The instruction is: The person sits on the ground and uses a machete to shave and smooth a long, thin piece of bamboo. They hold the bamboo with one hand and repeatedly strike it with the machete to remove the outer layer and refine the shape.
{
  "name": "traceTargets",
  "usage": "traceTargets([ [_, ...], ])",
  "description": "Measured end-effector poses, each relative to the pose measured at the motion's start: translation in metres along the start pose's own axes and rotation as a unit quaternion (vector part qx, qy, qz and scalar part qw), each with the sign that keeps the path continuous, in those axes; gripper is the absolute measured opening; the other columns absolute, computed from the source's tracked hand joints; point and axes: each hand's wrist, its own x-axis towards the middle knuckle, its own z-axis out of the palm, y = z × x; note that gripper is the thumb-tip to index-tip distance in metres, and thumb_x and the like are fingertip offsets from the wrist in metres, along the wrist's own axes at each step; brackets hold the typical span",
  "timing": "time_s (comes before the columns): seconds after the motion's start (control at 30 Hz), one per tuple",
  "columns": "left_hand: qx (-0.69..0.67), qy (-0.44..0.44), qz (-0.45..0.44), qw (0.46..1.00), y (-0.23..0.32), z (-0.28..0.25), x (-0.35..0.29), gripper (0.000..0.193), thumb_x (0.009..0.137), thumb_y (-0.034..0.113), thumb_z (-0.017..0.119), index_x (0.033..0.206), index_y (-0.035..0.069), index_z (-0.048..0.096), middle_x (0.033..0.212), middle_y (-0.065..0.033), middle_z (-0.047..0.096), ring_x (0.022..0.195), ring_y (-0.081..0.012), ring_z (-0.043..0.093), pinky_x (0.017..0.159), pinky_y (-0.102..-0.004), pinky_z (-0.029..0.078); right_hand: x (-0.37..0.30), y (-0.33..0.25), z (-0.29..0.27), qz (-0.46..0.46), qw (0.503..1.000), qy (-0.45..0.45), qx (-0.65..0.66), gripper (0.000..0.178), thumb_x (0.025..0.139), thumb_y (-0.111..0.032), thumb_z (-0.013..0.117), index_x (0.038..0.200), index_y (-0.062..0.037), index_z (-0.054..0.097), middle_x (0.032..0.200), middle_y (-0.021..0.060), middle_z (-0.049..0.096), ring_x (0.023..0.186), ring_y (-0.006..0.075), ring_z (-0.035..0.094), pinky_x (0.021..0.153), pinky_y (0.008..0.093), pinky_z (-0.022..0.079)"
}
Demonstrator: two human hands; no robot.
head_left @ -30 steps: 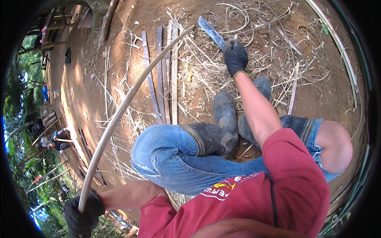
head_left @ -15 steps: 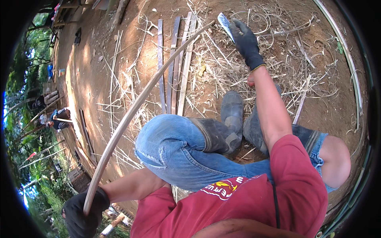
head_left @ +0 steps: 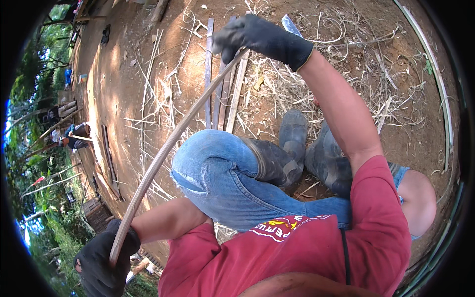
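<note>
There is one right hand at upper centre, one left hand at lower left and one long strip. Four slats and one blade show near the top, two boots mid-frame.

Left hand closed, low; right hand reaching forward, fingers blurred.

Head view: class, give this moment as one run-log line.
left hand: grips strip | right hand: at strip's far end | blade: partly hidden by right hand
</note>
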Motion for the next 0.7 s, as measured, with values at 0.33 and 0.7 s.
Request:
traceTargets([
  [0.33, 0.209, 0.173, 0.015, 0.962, 0.036, -0.008, 0.008, 0.026, 0.087, 0.034, 0.059, 0.067, 0.017, 0.061, 0.047, 0.0104, 0.043, 0.038, -0.0010, 0.037, 0.042, -0.0182, 0.026, -0.054, -0.004, -0.025, 0.174, 0.905, 0.387, 0.041, 0.043, 0.106, -0.034, 0.043, 0.136, -0.0052, 0.053, 0.118, 0.0180, 0.064, 0.110, 0.0254, 0.064, 0.100, 0.0373, 0.050],
  [0.7, 0.363, 0.311, 0.027, 0.878, 0.045, -0.016, 0.009, 0.051, 0.096, 0.057, 0.050, 0.087, 0.006, 0.053, 0.055, 0.0032, 0.037, 0.045, -0.0089, 0.032, 0.050, -0.0258, 0.030, -0.004, -0.136, 0.161, -0.222, 0.958, 0.179, -0.019, 0.057, 0.099, -0.042, 0.050, 0.146, -0.0088, 0.047, 0.150, 0.0174, 0.043, 0.142, 0.0335, 0.037, 0.120, 0.0470, 0.024],
])
